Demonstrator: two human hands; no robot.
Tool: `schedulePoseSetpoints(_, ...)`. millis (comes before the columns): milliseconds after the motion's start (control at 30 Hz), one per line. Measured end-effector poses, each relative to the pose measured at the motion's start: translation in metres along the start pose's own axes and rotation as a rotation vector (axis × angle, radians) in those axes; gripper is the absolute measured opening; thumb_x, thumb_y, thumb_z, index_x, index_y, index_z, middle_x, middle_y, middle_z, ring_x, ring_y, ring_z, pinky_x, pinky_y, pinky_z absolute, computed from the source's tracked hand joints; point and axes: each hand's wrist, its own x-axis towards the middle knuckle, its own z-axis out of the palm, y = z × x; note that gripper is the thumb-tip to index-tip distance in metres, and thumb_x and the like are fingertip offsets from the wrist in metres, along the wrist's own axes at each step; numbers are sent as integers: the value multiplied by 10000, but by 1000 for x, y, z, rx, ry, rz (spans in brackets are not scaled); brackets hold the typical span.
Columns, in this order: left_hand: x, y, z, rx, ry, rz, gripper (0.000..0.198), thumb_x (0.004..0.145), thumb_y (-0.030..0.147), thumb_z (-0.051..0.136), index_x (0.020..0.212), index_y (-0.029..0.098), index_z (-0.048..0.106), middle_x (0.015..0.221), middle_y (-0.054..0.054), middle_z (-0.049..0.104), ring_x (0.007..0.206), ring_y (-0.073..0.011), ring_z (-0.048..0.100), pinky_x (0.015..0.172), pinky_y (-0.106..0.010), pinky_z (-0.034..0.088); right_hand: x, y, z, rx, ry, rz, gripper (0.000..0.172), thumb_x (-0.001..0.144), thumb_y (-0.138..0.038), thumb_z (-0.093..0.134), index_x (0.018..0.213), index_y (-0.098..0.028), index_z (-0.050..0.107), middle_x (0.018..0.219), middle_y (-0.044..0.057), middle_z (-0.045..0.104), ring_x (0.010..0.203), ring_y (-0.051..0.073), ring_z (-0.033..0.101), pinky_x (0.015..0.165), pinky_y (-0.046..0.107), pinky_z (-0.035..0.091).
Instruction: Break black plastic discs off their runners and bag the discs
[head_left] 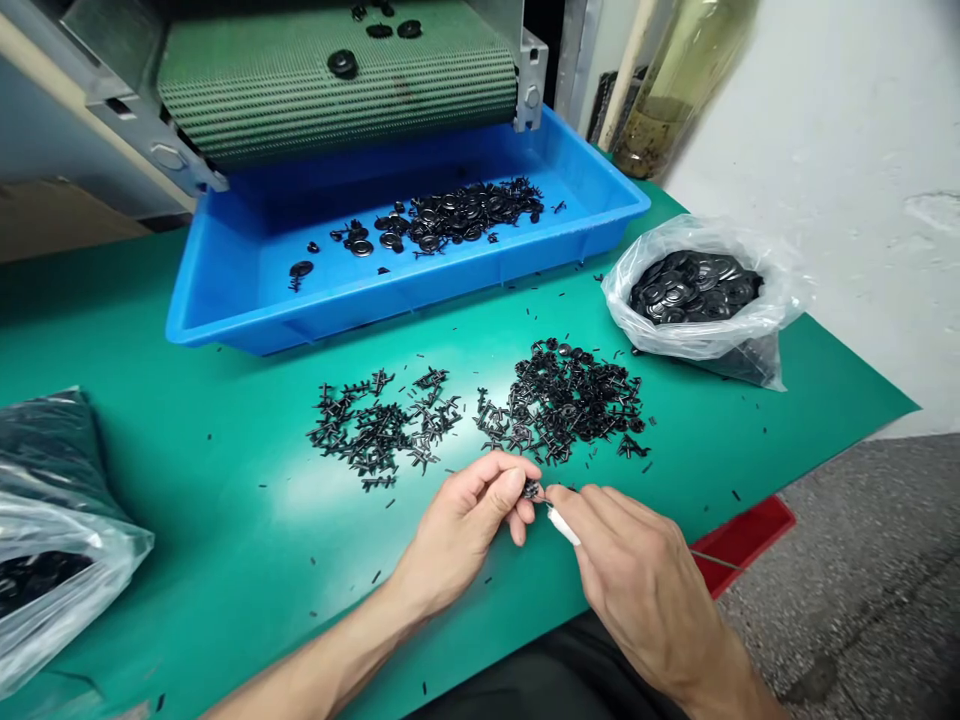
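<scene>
My left hand is closed, pinching a small black plastic part between thumb and fingers. Close beside it, my right hand is wrapped round a small tool with a white section and a thin metal tip, which meets the part; the rest of the tool is hidden in the palm. Just beyond my hands lie a dense pile of small black plastic parts and, to its left, a looser pile of black branched plastic pieces.
A blue tray holding black parts stands under a green conveyor belt carrying several more. Clear bags of black pieces sit at right and left. A red tray is by the table's right edge. Black scraps dot the green tabletop.
</scene>
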Motion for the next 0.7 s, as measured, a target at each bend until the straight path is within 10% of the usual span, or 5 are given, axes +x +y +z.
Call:
schedulePoseSetpoints(433, 1, -6, 7, -23, 247, 67, 272, 742, 385, 768, 858, 168, 651, 634, 10, 667, 594, -132, 615, 632, -262, 512, 11, -20, 19, 175, -19, 354, 269, 851, -34, 407, 945, -213, 585, 716, 3, 666, 589, 150, 621, 527, 251, 344)
schedulePoseSetpoints(700, -1, -4, 4, -58, 199, 70, 189, 821, 342, 709, 868, 173, 640, 800, -18, 698, 601, -105, 594, 641, -245, 508, 9, 28, 11, 63, 185, 433, 301, 917, -144, 382, 1110, -174, 611, 973, 90, 685, 841, 206, 655, 690, 285, 473)
